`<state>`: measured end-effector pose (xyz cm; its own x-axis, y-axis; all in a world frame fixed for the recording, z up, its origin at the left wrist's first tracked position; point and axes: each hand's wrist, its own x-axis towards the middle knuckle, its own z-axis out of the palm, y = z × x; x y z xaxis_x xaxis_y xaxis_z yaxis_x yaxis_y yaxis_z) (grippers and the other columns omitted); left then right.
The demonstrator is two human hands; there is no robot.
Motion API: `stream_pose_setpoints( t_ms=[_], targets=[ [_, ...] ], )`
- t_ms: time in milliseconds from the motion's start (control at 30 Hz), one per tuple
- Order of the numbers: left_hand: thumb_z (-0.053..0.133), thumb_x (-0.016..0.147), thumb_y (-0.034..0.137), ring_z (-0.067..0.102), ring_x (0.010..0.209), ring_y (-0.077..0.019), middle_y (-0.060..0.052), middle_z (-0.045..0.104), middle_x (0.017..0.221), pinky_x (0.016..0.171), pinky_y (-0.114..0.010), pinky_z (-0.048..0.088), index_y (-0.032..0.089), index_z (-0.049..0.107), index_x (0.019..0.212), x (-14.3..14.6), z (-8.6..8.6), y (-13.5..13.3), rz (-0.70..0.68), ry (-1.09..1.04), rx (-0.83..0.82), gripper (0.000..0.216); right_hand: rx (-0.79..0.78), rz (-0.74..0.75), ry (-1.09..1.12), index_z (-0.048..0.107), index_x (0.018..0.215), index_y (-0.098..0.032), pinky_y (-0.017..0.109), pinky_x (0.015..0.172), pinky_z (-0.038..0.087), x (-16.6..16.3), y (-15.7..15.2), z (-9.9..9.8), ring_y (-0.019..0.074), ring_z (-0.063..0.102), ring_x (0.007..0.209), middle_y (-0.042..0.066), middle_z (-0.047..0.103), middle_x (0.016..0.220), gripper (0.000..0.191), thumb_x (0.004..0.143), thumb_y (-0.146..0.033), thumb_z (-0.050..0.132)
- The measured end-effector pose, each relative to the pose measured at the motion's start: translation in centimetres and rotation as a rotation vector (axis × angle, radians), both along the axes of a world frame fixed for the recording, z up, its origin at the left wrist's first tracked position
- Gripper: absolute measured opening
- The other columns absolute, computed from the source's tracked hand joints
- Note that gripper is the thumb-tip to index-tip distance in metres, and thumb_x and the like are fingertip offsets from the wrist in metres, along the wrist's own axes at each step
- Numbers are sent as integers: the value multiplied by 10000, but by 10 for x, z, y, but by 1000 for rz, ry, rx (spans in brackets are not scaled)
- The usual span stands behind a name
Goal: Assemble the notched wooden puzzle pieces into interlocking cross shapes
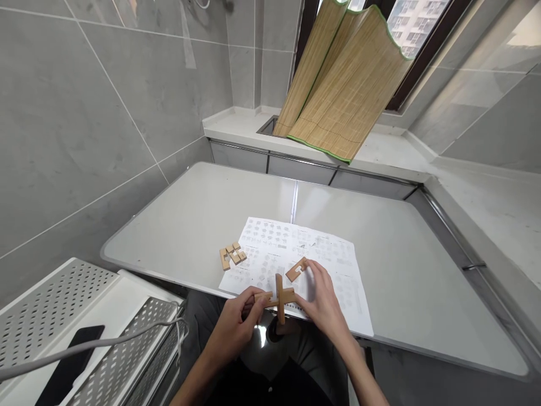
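Note:
My left hand (240, 318) is closed around the left end of a flat wooden puzzle piece (273, 303). A second wooden piece (279, 293) stands across it, so the two form a cross above the table's near edge. My right hand (321, 296) has its thumb at the right end of the cross, while its fingertips reach a loose notched wooden piece (296, 270) above the paper; thumb and fingers are spread apart. Whether that piece touches the paper is unclear. Several more notched wooden pieces (231, 256) lie together to the left.
A printed sheet with small diagrams (346, 265) lies on the pale folding table (190, 214). A white perforated rack (46, 287) at left carries a black phone-like object (70, 361) and a grey cable (122, 338). Behind, a bamboo mat (342, 96) leans by the window.

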<state>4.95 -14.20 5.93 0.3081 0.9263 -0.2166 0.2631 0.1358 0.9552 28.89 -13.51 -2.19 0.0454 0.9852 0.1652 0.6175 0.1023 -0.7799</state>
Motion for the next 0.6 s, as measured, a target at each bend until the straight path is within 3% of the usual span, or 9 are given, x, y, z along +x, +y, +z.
stream_pose_setpoints(
  t_ms=[133, 233, 367, 467, 600],
  targets=[
    [513, 1037, 548, 459, 640, -133, 28, 514, 699, 614, -245, 355, 162, 692, 1035, -8, -5, 0, 7, 43, 55, 425, 83, -120, -94, 418, 1539, -224, 647, 1184, 357, -16, 20, -22, 411, 409, 1446, 190, 487, 1523, 700, 947, -492, 678],
    [502, 1049, 532, 462, 641, -134, 23, 529, 706, 613, -244, 356, 164, 699, 1055, -12, -9, 0, 16, 75, 82, 418, 72, -157, -37, 502, 1455, -210, 634, 1148, 408, -14, 24, -19, 407, 489, 1369, 196, 563, 1431, 646, 930, -539, 686],
    [491, 1055, 526, 483, 643, -141, 17, 545, 707, 617, -245, 369, 170, 699, 1033, -14, -11, 2, 19, 111, 99, 413, -52, -74, 286, 533, 1426, -261, 551, 1148, 469, -2, 15, 11, 353, 556, 1359, 137, 585, 1464, 685, 855, -542, 785],
    [491, 1057, 513, 521, 666, -153, 5, 583, 730, 631, -250, 387, 182, 713, 1052, -12, -8, 5, 0, 129, 137, 399, -119, 165, 514, 496, 1487, -305, 503, 1184, 457, 2, 7, 41, 315, 548, 1403, 95, 562, 1534, 745, 836, -426, 838],
    [499, 1063, 459, 571, 704, -153, -3, 654, 798, 692, -255, 428, 202, 720, 1038, -7, -5, 12, -36, 132, 216, 341, -123, 377, 443, 510, 1498, -338, 491, 1222, 421, 0, 4, 76, 303, 512, 1439, 57, 523, 1574, 791, 795, -283, 867]
  ],
)
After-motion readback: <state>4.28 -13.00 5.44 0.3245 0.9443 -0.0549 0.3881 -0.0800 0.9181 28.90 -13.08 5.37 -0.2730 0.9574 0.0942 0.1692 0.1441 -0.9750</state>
